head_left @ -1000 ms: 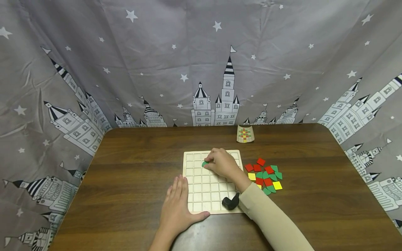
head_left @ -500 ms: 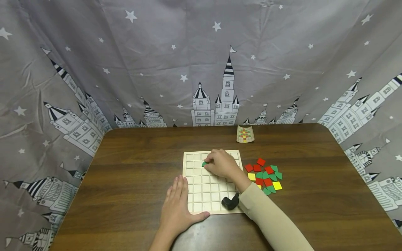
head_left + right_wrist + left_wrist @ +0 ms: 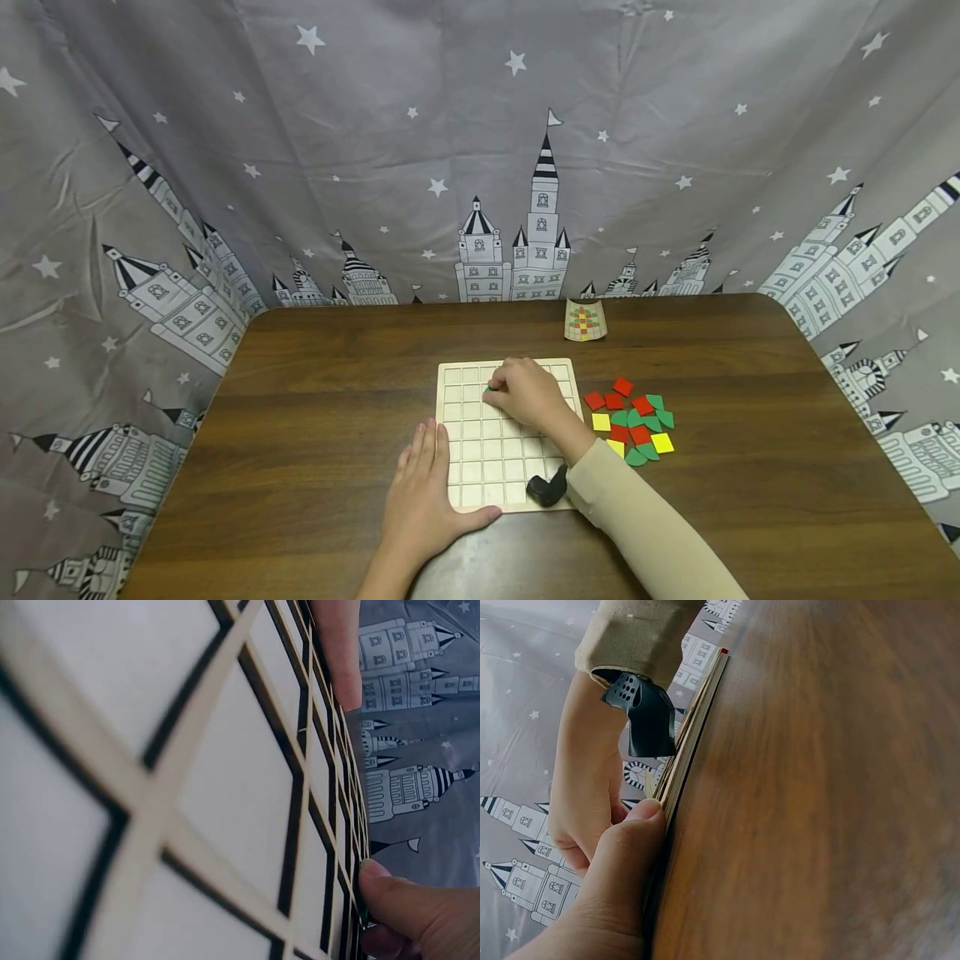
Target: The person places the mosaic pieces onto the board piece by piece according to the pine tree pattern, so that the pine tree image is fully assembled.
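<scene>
My right hand [image 3: 528,392] is over the upper part of a pale wooden grid board [image 3: 480,450]. Its thumb and fingertips pinch a small green tile [image 3: 489,390] at the board's surface, mostly hidden by the fingers. My left hand [image 3: 422,500] rests at the lower left corner of the board, fingers straight along the left edge. Its thumb [image 3: 626,840] lies on the near edge, as the left wrist view shows. In the right wrist view the right hand [image 3: 409,907] touches the board's far squares [image 3: 240,780].
Right of the board lies a loose group of red tiles [image 3: 622,387], green tiles [image 3: 655,402] and yellow tiles [image 3: 662,443]. A pattern card [image 3: 585,320] is at the table's back edge. A black wrist camera [image 3: 547,487] hangs under the right cuff.
The right hand has barely shifted; its wrist sits slightly further left and less of the green tile shows. More of a yellow tile beside the forearm is visible. The left hand stays put.
</scene>
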Motion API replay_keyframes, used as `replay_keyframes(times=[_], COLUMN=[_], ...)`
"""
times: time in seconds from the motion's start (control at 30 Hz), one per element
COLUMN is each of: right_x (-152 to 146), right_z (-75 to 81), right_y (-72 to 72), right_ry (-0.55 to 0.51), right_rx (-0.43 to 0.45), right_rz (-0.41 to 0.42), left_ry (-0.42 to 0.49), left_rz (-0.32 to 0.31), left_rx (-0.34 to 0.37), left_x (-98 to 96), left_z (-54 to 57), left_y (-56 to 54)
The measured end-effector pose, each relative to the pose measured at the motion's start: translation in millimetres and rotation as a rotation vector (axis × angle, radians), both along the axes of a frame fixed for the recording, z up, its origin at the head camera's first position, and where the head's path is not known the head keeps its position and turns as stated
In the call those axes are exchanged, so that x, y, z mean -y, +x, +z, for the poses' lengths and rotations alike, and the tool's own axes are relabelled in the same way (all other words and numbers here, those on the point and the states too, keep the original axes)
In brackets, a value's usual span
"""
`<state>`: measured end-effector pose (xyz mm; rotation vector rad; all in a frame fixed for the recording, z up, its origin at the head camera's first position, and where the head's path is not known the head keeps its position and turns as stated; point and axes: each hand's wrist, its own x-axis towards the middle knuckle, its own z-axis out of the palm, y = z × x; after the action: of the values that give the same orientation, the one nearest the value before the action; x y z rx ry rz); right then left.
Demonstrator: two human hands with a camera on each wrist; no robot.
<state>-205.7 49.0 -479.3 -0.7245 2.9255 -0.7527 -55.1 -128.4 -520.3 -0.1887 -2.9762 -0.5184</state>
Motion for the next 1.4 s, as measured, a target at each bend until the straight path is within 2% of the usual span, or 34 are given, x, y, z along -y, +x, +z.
replay_keyframes(times=[0.23,0.37,0.53,0.73,1.0,1.17,1.4], right_x=[-6.5,-19.0,-47.3,-98.5,-163.7,-183.1,-189.0], right_z=[6.9,9.0,11.6,13.8,3.8,-2.8,-5.0], right_y=[5.4,7.4,9.5,10.8,9.8,10.6,12.9], right_ry=[-0.005,-0.010,-0.014,-0.056,0.008,0.028,0.016], right_rx=[0.031,0.008,-0.007,0.000,0.031,0.061,0.058], right_rz=[0.028,0.033,-0.024,-0.122,-0.257,-0.268,-0.261], left_ry=[0.013,0.013,0.007,0.005,0.001,0.008,0.009], left_rz=[0.003,0.005,0.010,0.012,0.008,0.009,0.008], left_rx=[0.008,0.005,-0.007,-0.007,0.009,0.019,0.028], left_x=[-0.4,-0.6,-0.5,-0.2,-0.1,-0.6,-1.7], left_z=[-0.2,-0.7,-2.9,-3.0,-1.6,-1.2,-0.6], left_y=[0.3,-0.4,-1.2,-1.2,-0.8,-0.5,-0.9])
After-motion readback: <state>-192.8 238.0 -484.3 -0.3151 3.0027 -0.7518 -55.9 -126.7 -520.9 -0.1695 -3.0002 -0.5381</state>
